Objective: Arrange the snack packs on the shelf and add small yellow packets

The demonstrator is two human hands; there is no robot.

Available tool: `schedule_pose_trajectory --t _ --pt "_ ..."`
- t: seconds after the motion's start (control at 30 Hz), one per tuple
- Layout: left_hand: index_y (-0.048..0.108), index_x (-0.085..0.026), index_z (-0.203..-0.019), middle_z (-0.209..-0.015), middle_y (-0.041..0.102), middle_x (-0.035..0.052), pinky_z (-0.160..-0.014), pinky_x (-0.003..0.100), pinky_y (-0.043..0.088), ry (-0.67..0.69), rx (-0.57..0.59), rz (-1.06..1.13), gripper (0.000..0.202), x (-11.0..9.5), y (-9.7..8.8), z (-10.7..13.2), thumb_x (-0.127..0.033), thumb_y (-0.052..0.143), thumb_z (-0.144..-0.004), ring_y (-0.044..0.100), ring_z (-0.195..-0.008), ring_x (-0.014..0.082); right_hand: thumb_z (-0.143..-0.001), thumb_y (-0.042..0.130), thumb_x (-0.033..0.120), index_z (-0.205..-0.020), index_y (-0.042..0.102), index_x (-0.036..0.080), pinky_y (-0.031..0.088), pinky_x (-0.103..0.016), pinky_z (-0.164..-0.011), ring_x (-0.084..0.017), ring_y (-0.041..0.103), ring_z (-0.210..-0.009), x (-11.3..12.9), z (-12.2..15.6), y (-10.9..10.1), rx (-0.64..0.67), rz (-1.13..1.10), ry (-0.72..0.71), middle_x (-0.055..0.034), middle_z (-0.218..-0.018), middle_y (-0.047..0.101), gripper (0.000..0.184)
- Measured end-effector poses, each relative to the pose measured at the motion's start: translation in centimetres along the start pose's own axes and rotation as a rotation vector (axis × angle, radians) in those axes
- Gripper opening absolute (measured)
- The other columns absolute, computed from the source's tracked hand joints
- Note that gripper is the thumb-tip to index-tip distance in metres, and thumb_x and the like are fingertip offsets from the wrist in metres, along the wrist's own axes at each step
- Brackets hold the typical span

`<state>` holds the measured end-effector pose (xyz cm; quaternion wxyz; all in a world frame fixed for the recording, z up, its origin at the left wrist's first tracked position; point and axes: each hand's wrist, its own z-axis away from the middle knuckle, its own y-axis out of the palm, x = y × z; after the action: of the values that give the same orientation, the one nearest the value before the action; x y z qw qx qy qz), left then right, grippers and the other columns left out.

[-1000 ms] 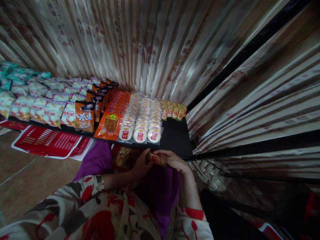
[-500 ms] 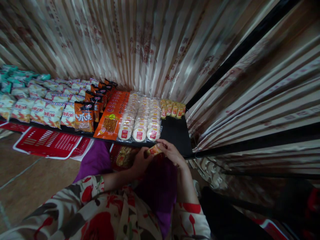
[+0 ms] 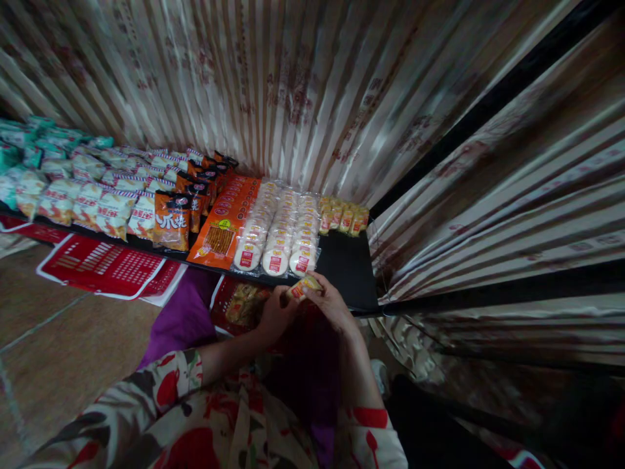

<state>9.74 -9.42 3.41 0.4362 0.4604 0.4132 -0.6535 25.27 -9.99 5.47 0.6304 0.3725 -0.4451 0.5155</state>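
Note:
Between my two hands, just in front of the shelf's front edge, is a small yellow snack packet (image 3: pixel 299 288) with a red label. My left hand (image 3: pixel 277 311) grips its left end, fingers closed. On its right end, the fingers of my right hand (image 3: pixel 328 298) are closed too. Similar yellow packets (image 3: pixel 346 219) stand in short rows at the back right of the black shelf (image 3: pixel 342 260). Below my left hand, a red basket (image 3: pixel 221 294) holds more packets (image 3: pixel 244 305), partly hidden by my arm.
Left of the yellow packets are rows of round white crackers (image 3: pixel 275 260), an orange snack bag (image 3: pixel 217 238), orange-black bags (image 3: pixel 172 221), white bags (image 3: pixel 114 212) and green bags (image 3: pixel 43 140). A red basket (image 3: pixel 100 264) sits under the shelf. A pleated curtain (image 3: pixel 303 85) hangs behind.
The view has shifted slightly, so the shelf appears a little farther right. Both hands still hold the yellow packet, and my right-hand fingers have shifted a little on it.

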Motion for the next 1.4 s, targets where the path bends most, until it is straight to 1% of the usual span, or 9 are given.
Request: schedule_pose_trajectory --t 0.13,0.27,0.4,0.5,0.57,0.77,1.03,1.2,1.4 --pt "0.055 -0.018 -0.096 -0.089 0.066 0.0028 -0.080 0.030 0.048 0.015 -0.016 0.053 0.016 -0.4 0.3 -0.2 -0.026 0.056 -0.083 0.061 -0.083 0.0166 -0.059 0.081 0.037 -0.107 0.061 0.024 0.053 -0.028 -0.077 -0.016 0.067 -0.082 -0.2 0.4 0.4 -0.043 -0.122 -0.014 0.0003 -0.093 0.072 0.054" --pt "0.056 -0.017 -0.095 -0.090 0.067 0.0041 -0.079 0.029 0.049 0.043 -0.016 0.107 0.012 -0.4 0.7 -0.3 -0.022 0.050 -0.085 0.062 -0.083 0.0167 -0.059 0.081 0.036 -0.106 0.059 0.023 0.054 -0.028 -0.075 -0.016 0.067 -0.080 -1.0 1.1 0.6 -0.130 -0.214 -0.029 0.0001 -0.093 0.072 0.053" --pt "0.055 -0.017 -0.092 -0.086 0.066 0.0026 -0.074 0.027 0.049 0.061 0.007 0.135 0.010 0.1 1.8 -0.4 -0.020 0.052 -0.083 0.062 -0.078 0.0154 -0.058 0.081 0.038 -0.099 0.056 0.023 0.054 -0.028 -0.071 -0.014 0.066 -0.074 -2.0 1.3 0.5 -0.307 -0.257 -0.054 0.0016 -0.084 0.069 0.050" --pt "0.054 -0.018 -0.090 -0.079 0.064 -0.0005 -0.070 0.025 0.047 0.061 0.017 0.112 0.008 0.3 2.9 -0.5 -0.019 0.055 -0.082 0.060 -0.072 0.0130 -0.055 0.081 0.039 -0.091 0.055 0.022 0.054 -0.029 -0.070 -0.014 0.065 -0.072 -2.4 1.2 0.1 -0.456 -0.227 -0.107 0.0018 -0.081 0.067 0.048" --pt "0.054 -0.018 -0.087 -0.074 0.061 -0.0024 -0.068 0.023 0.047 0.050 0.013 0.081 0.006 0.3 3.7 -0.5 -0.018 0.056 -0.082 0.058 -0.069 0.0116 -0.056 0.080 0.042 -0.087 0.055 0.021 0.053 -0.029 -0.070 -0.015 0.065 -0.072 -2.4 1.4 -0.3 -0.507 -0.176 -0.132 0.0014 -0.079 0.066 0.045" --pt "0.054 -0.018 -0.080 -0.080 0.057 -0.0011 -0.070 0.024 0.047 0.090 -0.041 -0.044 0.007 -0.8 5.2 -0.6 -0.015 0.060 -0.077 0.057 -0.071 0.0112 -0.060 0.074 0.047 -0.084 0.059 0.020 0.053 -0.031 -0.073 -0.017 0.065 -0.075 -1.6 2.2 -1.3 -0.555 -0.052 -0.153 -0.0011 -0.079 0.068 0.039" --pt "0.055 -0.018 -0.078 -0.077 0.058 -0.0010 -0.073 0.026 0.049 0.115 -0.002 -0.045 0.004 -1.1 7.3 -1.7 -0.017 0.059 -0.078 0.058 -0.073 0.0127 -0.062 0.071 0.047 -0.087 0.061 0.019 0.053 -0.031 -0.070 -0.017 0.064 -0.074 -1.6 1.9 -2.7 -0.583 0.004 -0.166 -0.0038 -0.081 0.069 0.039" --pt "0.057 -0.018 -0.082 -0.079 0.062 -0.0001 -0.072 0.026 0.050 0.096 0.039 -0.065 0.004 -2.2 8.4 -2.4 -0.015 0.054 -0.080 0.060 -0.073 0.0129 -0.064 0.067 0.050 -0.088 0.063 0.018 0.052 -0.028 -0.067 -0.016 0.062 -0.070 -1.6 1.1 -4.1 -0.609 0.094 -0.188 -0.0045 -0.080 0.068 0.040" --pt "0.061 -0.017 -0.096 -0.093 0.066 0.0047 -0.081 0.027 0.049 0.082 0.031 -0.226 0.021 -3.7 9.9 -4.1 -0.011 0.045 -0.085 0.062 -0.083 0.0150 -0.069 0.060 0.051 -0.096 0.066 0.017 0.050 -0.028 -0.068 -0.015 0.060 -0.070 -2.0 -0.5 -6.1 -0.629 0.227 -0.200 -0.0049 -0.083 0.067 0.045"
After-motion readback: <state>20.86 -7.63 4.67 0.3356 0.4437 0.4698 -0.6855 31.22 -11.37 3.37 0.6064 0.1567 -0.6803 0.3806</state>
